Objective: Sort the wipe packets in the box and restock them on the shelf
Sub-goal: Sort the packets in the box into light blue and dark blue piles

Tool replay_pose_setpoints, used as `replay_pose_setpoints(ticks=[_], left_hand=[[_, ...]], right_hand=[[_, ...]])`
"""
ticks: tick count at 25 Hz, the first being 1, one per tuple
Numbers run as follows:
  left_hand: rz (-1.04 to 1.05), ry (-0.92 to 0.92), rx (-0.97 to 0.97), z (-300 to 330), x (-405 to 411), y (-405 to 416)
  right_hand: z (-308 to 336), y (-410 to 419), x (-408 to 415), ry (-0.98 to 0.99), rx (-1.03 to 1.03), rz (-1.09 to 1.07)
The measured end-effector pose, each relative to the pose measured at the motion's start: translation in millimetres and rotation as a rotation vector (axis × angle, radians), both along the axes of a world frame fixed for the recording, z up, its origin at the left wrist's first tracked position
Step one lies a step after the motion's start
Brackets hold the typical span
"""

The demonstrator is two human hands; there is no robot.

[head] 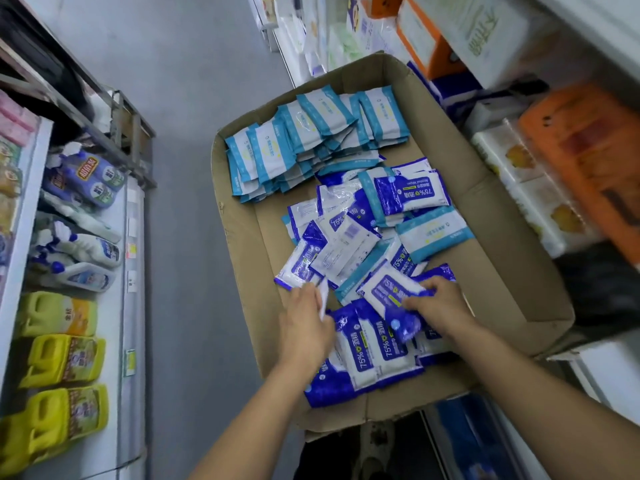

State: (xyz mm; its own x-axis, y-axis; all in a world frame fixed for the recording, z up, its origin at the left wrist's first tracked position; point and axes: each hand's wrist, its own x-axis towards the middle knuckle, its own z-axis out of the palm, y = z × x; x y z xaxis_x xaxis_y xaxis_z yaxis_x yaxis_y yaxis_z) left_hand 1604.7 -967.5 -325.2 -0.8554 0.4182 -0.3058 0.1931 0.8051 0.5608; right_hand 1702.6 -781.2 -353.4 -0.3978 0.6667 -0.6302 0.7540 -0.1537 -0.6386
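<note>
Cardboard box (239,258), frame centre: both arms reach in. Left hand (304,327) pinches a white packet (323,299); right hand (440,306) grips a dark-blue packet (398,292).

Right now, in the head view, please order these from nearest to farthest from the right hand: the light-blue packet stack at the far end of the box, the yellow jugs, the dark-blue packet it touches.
From the right hand:
1. Dark-blue packet, under its fingers.
2. Light-blue stack, at the box's far end.
3. Yellow jugs, on the left shelf across the aisle.
</note>
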Motion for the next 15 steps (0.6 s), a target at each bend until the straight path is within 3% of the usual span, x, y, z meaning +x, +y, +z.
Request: replay_pose_setpoints(ticks=[4,7,10,13,15], left_hand=[[-0.100,-0.193,-0.035,-15,53,21],[-0.117,-0.350,0.043,-28,58,23],[-0.096,-0.112,0.023,-37,42,5],[-0.512,0.092,-0.113,-42,30,-10],[-0.646,0.165,-0.185,-42,23,-11]], right_hand=[[-4,-6,26,-0.143,-0.006,0.129],[-1,0,41,-0.343,0.100,0.404],[4,6,48,-0.516,0.196,0.604],[16,5,39,-0.653,0.350,0.861],[20,9,29,-0.657,0.513,0.930]])
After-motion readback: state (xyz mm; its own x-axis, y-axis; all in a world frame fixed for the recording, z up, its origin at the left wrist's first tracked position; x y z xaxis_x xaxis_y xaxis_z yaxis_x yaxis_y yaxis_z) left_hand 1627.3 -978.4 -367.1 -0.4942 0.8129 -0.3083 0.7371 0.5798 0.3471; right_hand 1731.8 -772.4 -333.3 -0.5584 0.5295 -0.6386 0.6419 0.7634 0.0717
